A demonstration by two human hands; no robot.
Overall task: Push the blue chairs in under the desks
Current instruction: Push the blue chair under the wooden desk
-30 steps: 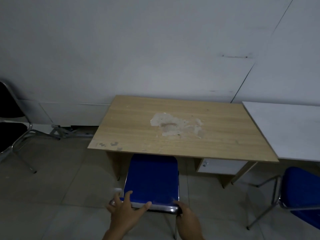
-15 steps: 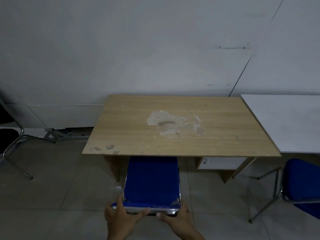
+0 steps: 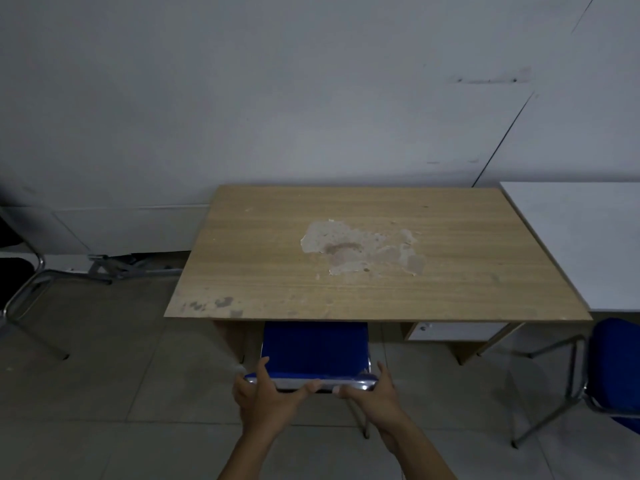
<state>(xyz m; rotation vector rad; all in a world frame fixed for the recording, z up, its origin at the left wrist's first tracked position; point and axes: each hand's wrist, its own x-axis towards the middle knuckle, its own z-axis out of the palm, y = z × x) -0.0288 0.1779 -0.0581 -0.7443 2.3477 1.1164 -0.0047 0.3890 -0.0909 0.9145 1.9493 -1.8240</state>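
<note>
A blue chair with a chrome frame stands in front of me, its seat partly hidden under the front edge of a worn wooden desk. My left hand grips the chrome top rail of the chair's back at its left end. My right hand grips the same rail at its right end. A second blue chair stands at the right, pulled out from a white desk.
A black chair with a chrome frame stands at the far left. The grey wall runs right behind both desks. A small white drawer unit hangs under the wooden desk's right side. Tiled floor lies around me.
The blue chair has slid forward, further under the wooden desk. My right hand moved from the rail's far right end to a firmer grip. I have stepped closer to the desk.
</note>
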